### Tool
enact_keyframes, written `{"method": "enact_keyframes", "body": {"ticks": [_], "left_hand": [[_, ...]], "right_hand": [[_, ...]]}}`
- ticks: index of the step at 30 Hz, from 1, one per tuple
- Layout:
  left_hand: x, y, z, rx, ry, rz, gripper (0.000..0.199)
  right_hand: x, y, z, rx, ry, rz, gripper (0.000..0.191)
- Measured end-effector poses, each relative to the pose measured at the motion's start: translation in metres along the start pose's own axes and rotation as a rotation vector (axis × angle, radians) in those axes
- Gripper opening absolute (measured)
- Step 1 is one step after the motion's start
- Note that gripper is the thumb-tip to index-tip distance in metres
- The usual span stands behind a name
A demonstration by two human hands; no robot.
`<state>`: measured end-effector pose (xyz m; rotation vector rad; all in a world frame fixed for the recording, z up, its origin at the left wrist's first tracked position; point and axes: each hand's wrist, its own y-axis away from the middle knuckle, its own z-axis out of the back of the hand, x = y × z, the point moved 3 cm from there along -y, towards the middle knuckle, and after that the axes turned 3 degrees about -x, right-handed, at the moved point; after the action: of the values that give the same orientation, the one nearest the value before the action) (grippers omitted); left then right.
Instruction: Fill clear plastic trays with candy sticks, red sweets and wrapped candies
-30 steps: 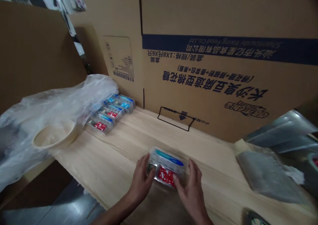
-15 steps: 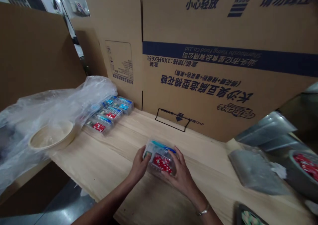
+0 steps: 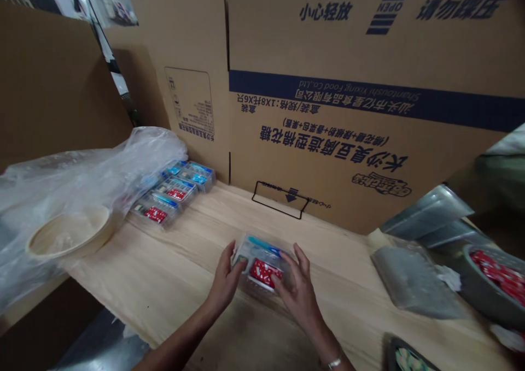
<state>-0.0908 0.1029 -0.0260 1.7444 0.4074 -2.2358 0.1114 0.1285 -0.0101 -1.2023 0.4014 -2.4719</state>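
Note:
A clear plastic box [image 3: 246, 249] rests on the wooden table between my hands. Inside it I see a red packet with white marks [image 3: 261, 270], a blue pen-shaped item [image 3: 264, 245] along the far side and a small greenish piece at the left. My left hand [image 3: 225, 278] grips the box's left side, thumb on top by the greenish piece. On the right side my right hand [image 3: 301, 286] holds the box, its thumb over the red packet's edge and its fingers near the end of the blue item.
Several similar filled boxes [image 3: 176, 190] stand at the back left, partly under plastic film [image 3: 102, 169]. A cream bowl [image 3: 69, 231] is at the left. Cardboard [image 3: 311, 158] rises behind. To the right are plastic sheets [image 3: 412, 281], a grey tub with red packets [image 3: 479, 289] and a dark container [image 3: 391, 349].
The view has shifted slightly. My right thumb has moved onto the red packet, which looks straighter in its compartment. Both hands stay at the box.

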Motion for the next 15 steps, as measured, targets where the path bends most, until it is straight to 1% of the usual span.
{"method": "enact_keyframes", "body": {"ticks": [1, 2, 3, 4, 5, 6, 7, 8, 9, 11, 13, 15], "left_hand": [[-0.003, 0.005, 0.003, -0.039, -0.088, -0.075, 0.059], [-0.006, 0.012, 0.005, -0.074, -0.198, -0.192, 0.061], [-0.010, 0.019, 0.005, -0.083, -0.323, -0.346, 0.062], [-0.012, 0.028, 0.002, -0.061, -0.448, -0.513, 0.064], [-0.013, 0.036, -0.003, -0.010, -0.564, -0.665, 0.066], [-0.012, 0.043, -0.010, 0.058, -0.663, -0.786, 0.069], [-0.008, 0.048, -0.016, 0.125, -0.741, -0.861, 0.071], [-0.004, 0.049, -0.022, 0.174, -0.800, -0.895, 0.073], [0.000, 0.048, -0.026, 0.197, -0.846, -0.896, 0.074], [0.007, 0.037, -0.030, 0.176, -0.916, -0.848, 0.072], [0.011, 0.018, -0.027, 0.137, -0.967, -0.776, 0.070], [0.012, -0.008, -0.020, 0.122, -1.003, -0.714, 0.071]], "right_hand": [[-0.002, 0.005, 0.000, -0.019, -0.020, -0.022, 0.045], [-0.004, 0.010, -0.001, -0.030, -0.047, -0.049, 0.049], [-0.006, 0.015, -0.004, -0.029, -0.080, -0.081, 0.054], [-0.009, 0.019, -0.007, -0.018, -0.118, -0.119, 0.058], [-0.011, 0.022, -0.011, -0.002, -0.159, -0.160, 0.060], [-0.012, 0.024, -0.015, 0.018, -0.201, -0.198, 0.061], [-0.013, 0.024, -0.019, 0.038, -0.242, -0.232, 0.061], [-0.014, 0.023, -0.024, 0.054, -0.281, -0.258, 0.060], [-0.014, 0.020, -0.028, 0.071, -0.314, -0.276, 0.058], [-0.014, 0.010, -0.037, 0.114, -0.365, -0.291, 0.058], [-0.012, -0.002, -0.047, 0.163, -0.391, -0.282, 0.060], [-0.008, -0.012, -0.054, 0.193, -0.407, -0.248, 0.060]]}}
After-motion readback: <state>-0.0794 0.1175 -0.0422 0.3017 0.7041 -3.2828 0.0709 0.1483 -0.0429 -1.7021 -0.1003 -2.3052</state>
